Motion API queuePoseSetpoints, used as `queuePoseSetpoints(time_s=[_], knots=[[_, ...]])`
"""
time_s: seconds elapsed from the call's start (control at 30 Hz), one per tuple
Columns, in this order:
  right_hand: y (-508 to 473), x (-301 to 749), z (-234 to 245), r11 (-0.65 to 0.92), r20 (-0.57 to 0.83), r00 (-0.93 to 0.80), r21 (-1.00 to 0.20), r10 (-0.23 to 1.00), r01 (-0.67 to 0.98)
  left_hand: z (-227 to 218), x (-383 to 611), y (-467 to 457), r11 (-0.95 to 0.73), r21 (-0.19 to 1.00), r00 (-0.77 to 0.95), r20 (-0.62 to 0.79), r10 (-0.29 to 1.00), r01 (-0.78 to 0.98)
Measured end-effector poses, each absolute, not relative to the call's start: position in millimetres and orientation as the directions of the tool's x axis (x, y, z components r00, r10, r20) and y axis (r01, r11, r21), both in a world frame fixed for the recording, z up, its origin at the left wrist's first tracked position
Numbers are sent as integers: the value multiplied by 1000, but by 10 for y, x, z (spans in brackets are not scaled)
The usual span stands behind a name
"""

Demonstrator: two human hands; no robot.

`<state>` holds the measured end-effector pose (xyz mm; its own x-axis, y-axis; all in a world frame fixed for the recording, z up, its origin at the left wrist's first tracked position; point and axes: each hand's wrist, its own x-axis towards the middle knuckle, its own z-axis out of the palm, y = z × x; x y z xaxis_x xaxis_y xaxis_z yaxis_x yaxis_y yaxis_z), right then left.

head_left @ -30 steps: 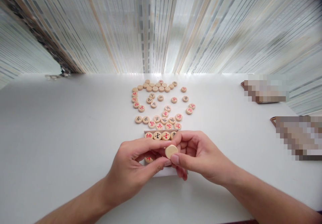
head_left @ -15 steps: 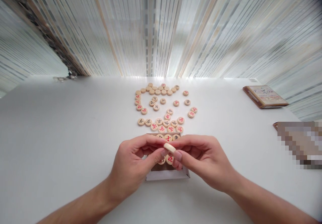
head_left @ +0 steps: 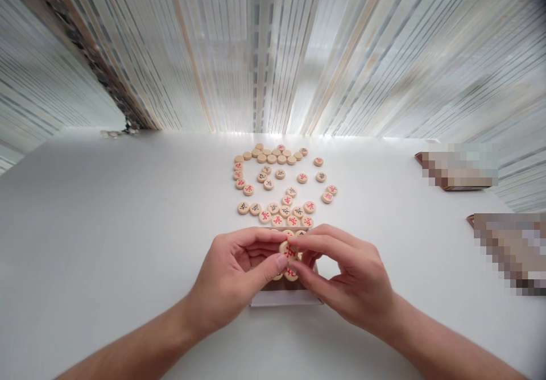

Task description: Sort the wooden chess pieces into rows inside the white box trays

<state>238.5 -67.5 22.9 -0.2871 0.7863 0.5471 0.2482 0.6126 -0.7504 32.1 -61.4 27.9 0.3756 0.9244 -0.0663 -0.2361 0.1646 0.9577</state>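
Note:
Between both hands, above a small open box (head_left: 281,297), is a round wooden xiangqi piece (head_left: 289,251) with a red character facing me. My left hand (head_left: 241,263) pinches its left side between thumb and fingers. At its right edge, the thumb and index finger of my right hand (head_left: 347,269) are closed on it too. Several more pieces lie inside the box, among them a red-marked piece (head_left: 291,273); the hands hide much of them and the box's sides.
Beyond the box, many loose pieces lie on the white table (head_left: 128,215), such as a black-marked piece (head_left: 243,208) and blank-side-up discs (head_left: 272,158). Two blurred-out boxes or booklets, one a brown-edged box (head_left: 460,166), lie at the right. A striped curtain (head_left: 230,56) hangs behind.
The held piece has turned from edge-on to showing its red face. My right-hand fingers have shifted around its edge. The whole view has moved slightly.

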Motion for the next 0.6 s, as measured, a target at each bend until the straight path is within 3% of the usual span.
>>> queuePoseSetpoints(time_s=[0.4, 0.6], knots=[[-693, 2388, 183, 710, 616, -355, -617, 704, 338, 281, 337, -566, 349, 872, 348, -226, 910, -344], [-711, 2406, 193, 707, 600, -375, -621, 707, 338, 319, 332, -581, 363, 875, 385, -230, 894, -319]])
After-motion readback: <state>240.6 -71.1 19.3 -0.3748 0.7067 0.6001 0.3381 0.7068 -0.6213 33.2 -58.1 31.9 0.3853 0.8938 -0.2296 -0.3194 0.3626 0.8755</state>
